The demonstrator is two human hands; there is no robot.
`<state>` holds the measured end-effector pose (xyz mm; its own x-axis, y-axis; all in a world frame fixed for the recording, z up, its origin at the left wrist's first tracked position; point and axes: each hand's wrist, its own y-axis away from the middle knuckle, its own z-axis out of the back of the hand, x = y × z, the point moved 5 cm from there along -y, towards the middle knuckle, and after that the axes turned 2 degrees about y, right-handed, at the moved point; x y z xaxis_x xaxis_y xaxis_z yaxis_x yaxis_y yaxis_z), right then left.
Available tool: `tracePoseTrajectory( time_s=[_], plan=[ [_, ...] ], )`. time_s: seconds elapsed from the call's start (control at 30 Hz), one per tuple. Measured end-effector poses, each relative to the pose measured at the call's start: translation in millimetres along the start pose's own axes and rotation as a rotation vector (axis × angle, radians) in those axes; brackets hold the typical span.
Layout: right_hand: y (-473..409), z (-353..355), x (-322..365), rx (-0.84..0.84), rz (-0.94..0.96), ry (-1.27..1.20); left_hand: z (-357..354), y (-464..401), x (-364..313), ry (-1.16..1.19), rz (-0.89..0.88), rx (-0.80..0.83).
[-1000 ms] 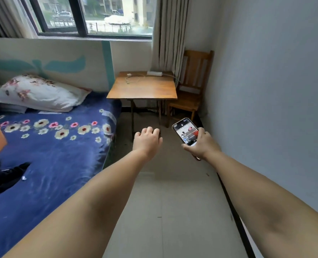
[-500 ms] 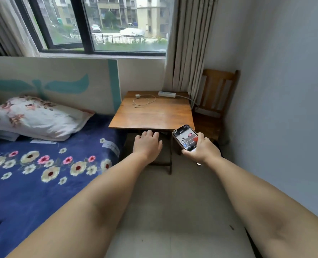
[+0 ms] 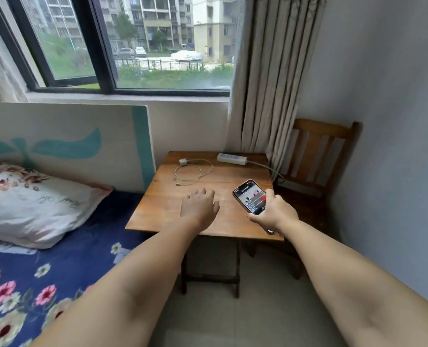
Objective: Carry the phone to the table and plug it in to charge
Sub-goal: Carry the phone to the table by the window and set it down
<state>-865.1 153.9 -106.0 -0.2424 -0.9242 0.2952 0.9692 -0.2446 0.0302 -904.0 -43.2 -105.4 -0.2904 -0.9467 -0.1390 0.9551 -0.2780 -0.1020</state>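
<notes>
Both forearms reach forward from the bottom of the view, and they now end over the wooden worktop (image 3: pixel 163 211) rather than over the floor in front of it, as they did half a second ago. The right hand (image 3: pixel 273 214) holds the phone (image 3: pixel 250 199) above the worktop's near right part, screen lit and facing up, tilted; its fingers (image 3: pixel 266 196) wrap the phone's right edge and the thumb lies across its lower left, the same grip as before. The left hand (image 3: pixel 199 205) hovers palm down over the middle of the worktop with its fingers loosely curled and close together, holding nothing. The worktop fills far more of the view than a second ago, and the bed (image 3: pixel 57 271) with its flowered cover has slid down to the lower left. Beyond the left hand lies a coiled white charging cable (image 3: pixel 193 171), its small white adapter (image 3: pixel 183 161) at the far end. A white power strip (image 3: pixel 231 159) lies at the back edge, near the curtain (image 3: pixel 265 83). A wooden chair (image 3: pixel 318 156) stands to the right against the wall.
</notes>
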Motion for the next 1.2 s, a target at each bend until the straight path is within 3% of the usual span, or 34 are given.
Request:
tracePoseTrajectory(
  time_s=[0.37,0.7,1.0,1.2],
  plan=[
    [-239,-10,21,0.064,0.006,-0.006,-36,-220,46,0.026,0.081,0.007],
    [-414,-117,-7,0.173,-0.270,-0.050,-165,-408,71,0.050,-0.102,0.261],
    [-481,-214,-34,0.279,-0.454,-0.011,-287,-499,96,0.064,-0.187,0.447],
    [-491,-249,-47,0.216,-0.411,0.082,-346,-505,99,0.089,-0.220,0.426]
  ],
)
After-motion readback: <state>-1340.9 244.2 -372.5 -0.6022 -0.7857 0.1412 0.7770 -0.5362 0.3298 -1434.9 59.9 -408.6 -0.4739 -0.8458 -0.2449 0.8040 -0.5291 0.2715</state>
